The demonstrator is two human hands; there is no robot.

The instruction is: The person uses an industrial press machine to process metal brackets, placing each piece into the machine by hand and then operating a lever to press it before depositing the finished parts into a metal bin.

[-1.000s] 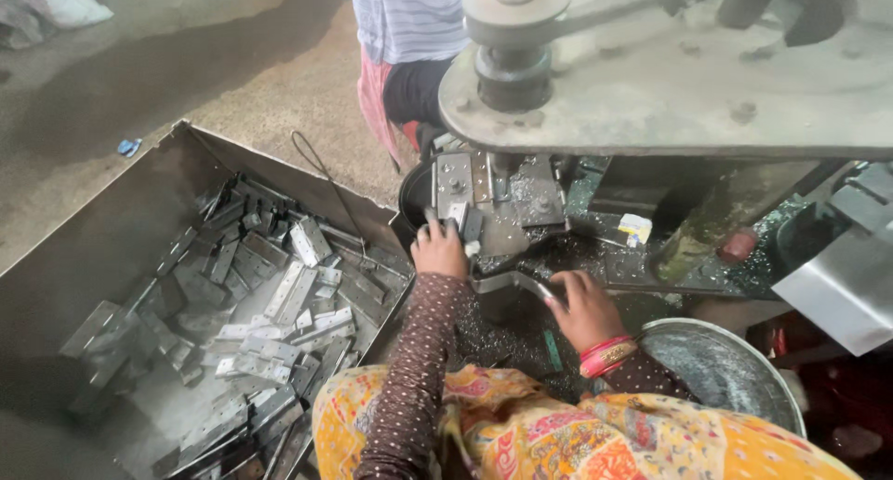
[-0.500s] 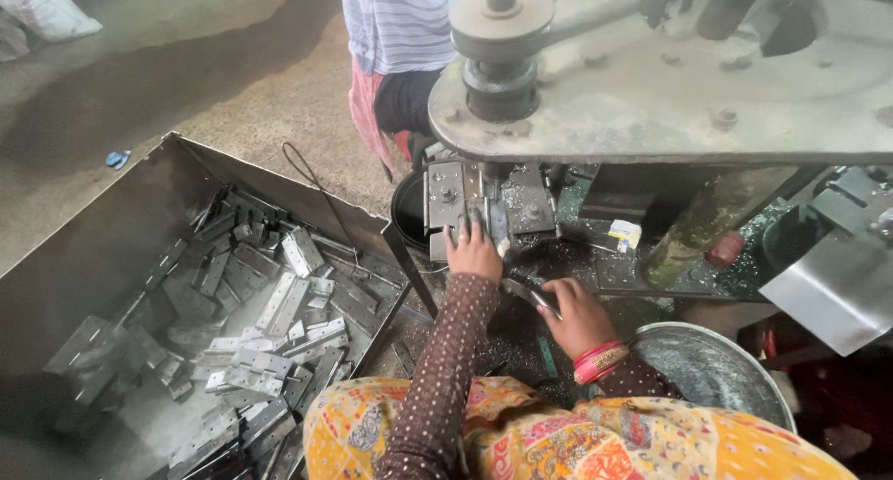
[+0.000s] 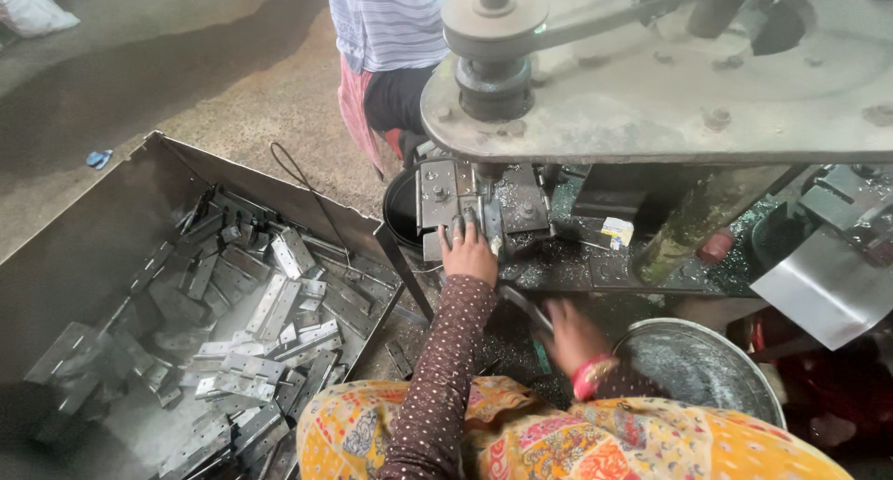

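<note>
Pressing flat with fingers spread, the left hand (image 3: 468, 250) is best kept steady against the press die (image 3: 454, 196); below it, the right hand (image 3: 572, 334) is blurred, grip unreadable.

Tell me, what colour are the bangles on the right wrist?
Pinkish-red bangles, seen in the head view, the only one.

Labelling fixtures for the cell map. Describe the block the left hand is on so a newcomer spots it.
Start at the big grey machine table with the pulley on top. Directly beneath its front edge sits a bolted steel block, where the left hand rests its fingertips. Unlike the loose hinge plates in the bin, it is fixed to the machine.
</note>
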